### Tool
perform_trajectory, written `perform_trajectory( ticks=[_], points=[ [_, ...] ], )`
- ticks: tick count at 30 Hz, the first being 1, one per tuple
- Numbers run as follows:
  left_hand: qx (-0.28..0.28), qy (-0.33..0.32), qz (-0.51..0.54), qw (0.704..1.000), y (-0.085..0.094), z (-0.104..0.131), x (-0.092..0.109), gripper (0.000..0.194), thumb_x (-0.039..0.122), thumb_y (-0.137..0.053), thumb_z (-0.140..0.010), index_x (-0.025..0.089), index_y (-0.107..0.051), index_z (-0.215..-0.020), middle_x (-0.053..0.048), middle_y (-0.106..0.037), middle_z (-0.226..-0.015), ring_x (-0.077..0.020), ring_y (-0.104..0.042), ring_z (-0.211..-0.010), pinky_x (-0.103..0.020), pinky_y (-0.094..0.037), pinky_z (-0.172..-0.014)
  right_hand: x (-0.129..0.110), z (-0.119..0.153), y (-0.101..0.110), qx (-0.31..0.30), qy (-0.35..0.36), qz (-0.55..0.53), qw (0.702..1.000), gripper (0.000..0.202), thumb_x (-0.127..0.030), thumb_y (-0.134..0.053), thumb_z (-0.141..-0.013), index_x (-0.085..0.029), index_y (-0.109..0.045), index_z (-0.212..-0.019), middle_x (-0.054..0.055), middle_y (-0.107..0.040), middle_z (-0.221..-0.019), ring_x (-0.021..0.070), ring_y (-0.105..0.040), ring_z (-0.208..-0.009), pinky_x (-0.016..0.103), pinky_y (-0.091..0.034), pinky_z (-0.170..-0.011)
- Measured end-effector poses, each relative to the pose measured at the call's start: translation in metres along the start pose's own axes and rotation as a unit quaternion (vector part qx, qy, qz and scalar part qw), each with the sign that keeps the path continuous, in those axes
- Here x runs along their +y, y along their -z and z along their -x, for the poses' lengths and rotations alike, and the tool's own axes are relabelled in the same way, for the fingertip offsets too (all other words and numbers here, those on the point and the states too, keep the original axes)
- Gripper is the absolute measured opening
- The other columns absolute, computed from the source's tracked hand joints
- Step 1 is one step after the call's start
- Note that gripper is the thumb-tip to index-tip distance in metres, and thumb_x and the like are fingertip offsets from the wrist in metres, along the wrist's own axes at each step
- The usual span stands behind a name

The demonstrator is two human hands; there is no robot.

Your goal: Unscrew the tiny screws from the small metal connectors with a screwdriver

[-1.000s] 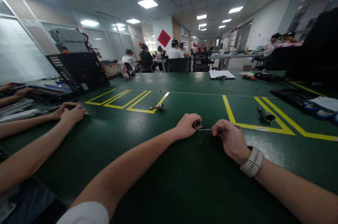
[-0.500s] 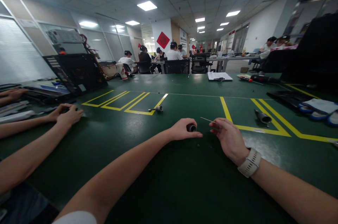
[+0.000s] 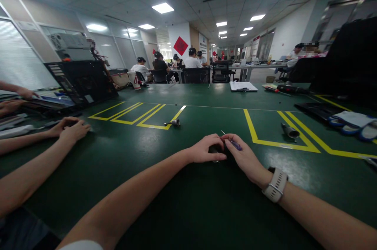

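Observation:
My left hand curls its thumb and fingers around a dark cylindrical part, low over the green table. My right hand grips a small screwdriver with a purple handle and a thin metal shaft. The fingertips of both hands meet above the dark part, and the shaft points up and left between them. My left fingers cover most of the part, so I cannot tell whether the screwdriver touches it. A metal cylinder with a short rod lies beyond my left hand. Another metal cylinder lies to the right.
Yellow tape marks boxes on the table. A co-worker's hands are at the left. Farther back are a clipboard and a red-handled tool. Blue-rimmed white items lie at the right, near a black tray.
My right hand has moved left to meet my left hand, and the screwdriver has turned so its purple handle shows. At far left, another person's hand has reached in.

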State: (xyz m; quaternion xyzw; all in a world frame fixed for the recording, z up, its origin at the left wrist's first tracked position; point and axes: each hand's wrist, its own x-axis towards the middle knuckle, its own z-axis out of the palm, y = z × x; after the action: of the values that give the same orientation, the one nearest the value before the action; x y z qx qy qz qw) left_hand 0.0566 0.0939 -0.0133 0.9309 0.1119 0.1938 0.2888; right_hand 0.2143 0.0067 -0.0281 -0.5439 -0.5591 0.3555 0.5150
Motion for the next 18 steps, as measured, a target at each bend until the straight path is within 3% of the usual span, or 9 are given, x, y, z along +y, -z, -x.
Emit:
perform_trajectory(
  ticks=[2, 5, 9, 12, 15, 18],
  points=[
    [0.050, 0.002, 0.019, 0.999, 0.002, -0.001, -0.004, 0.028, 0.041, -0.049, -0.084, 0.015, -0.058, -0.085, -0.004, -0.054, -0.089, -0.0160, -0.051, -0.087, -0.030, -0.042, -0.083, 0.000, 0.000, 0.000, -0.022, 0.013, 0.037, 0.999, 0.025, -0.042, -0.045, -0.086, -0.024, -0.057, -0.098, 0.001, -0.060, -0.097, 0.0193, -0.056, -0.091, 0.035, -0.044, -0.080],
    [0.177, 0.049, 0.000, 0.983, 0.011, 0.000, -0.013, 0.033, 0.040, -0.041, -0.088, 0.014, -0.058, -0.075, -0.003, -0.054, -0.078, -0.0148, -0.052, -0.078, -0.028, -0.043, -0.076, -0.001, 0.002, -0.002, -0.054, 0.016, 0.090, 0.994, 0.025, -0.039, -0.045, -0.086, -0.023, -0.056, -0.101, 0.003, -0.060, -0.107, 0.0203, -0.057, -0.098, 0.038, -0.044, -0.086],
    [0.320, 0.137, -0.161, 0.924, 0.040, 0.008, -0.036, 0.035, 0.040, -0.040, -0.087, 0.014, -0.058, -0.071, -0.004, -0.055, -0.073, -0.0159, -0.052, -0.074, -0.029, -0.043, -0.072, -0.008, 0.006, -0.008, -0.065, 0.060, 0.183, 0.979, 0.024, -0.035, -0.050, -0.084, -0.022, -0.057, -0.103, 0.008, -0.057, -0.122, 0.0233, -0.052, -0.113, 0.044, -0.040, -0.095],
    [0.334, 0.191, -0.316, 0.867, 0.068, 0.022, -0.056, 0.030, 0.039, -0.046, -0.085, 0.014, -0.062, -0.078, -0.007, -0.058, -0.083, -0.0200, -0.054, -0.085, -0.034, -0.042, -0.081, -0.014, 0.007, -0.014, -0.073, 0.142, 0.275, 0.948, 0.024, -0.036, -0.054, -0.082, -0.021, -0.058, -0.101, 0.010, -0.055, -0.126, 0.0258, -0.047, -0.120, 0.047, -0.040, -0.097],
    [0.325, 0.270, -0.380, 0.823, 0.089, 0.034, -0.074, 0.031, 0.038, -0.049, -0.083, 0.014, -0.064, -0.094, -0.011, -0.058, -0.098, -0.0235, -0.054, -0.094, -0.037, -0.042, -0.086, -0.017, 0.007, -0.018, -0.081, 0.218, 0.360, 0.903, 0.029, -0.035, -0.056, -0.082, -0.018, -0.058, -0.106, 0.012, -0.051, -0.131, 0.0280, -0.043, -0.124, 0.048, -0.041, -0.097],
    [0.275, 0.309, -0.406, 0.815, 0.095, 0.039, -0.086, 0.038, 0.043, -0.045, -0.084, 0.016, -0.061, -0.107, -0.013, -0.054, -0.113, -0.0267, -0.050, -0.106, -0.040, -0.040, -0.092, -0.020, 0.008, -0.021, -0.110, 0.276, 0.416, 0.860, 0.030, -0.032, -0.057, -0.082, -0.016, -0.057, -0.107, 0.014, -0.052, -0.130, 0.0286, -0.045, -0.122, 0.045, -0.044, -0.094]
  ],
)
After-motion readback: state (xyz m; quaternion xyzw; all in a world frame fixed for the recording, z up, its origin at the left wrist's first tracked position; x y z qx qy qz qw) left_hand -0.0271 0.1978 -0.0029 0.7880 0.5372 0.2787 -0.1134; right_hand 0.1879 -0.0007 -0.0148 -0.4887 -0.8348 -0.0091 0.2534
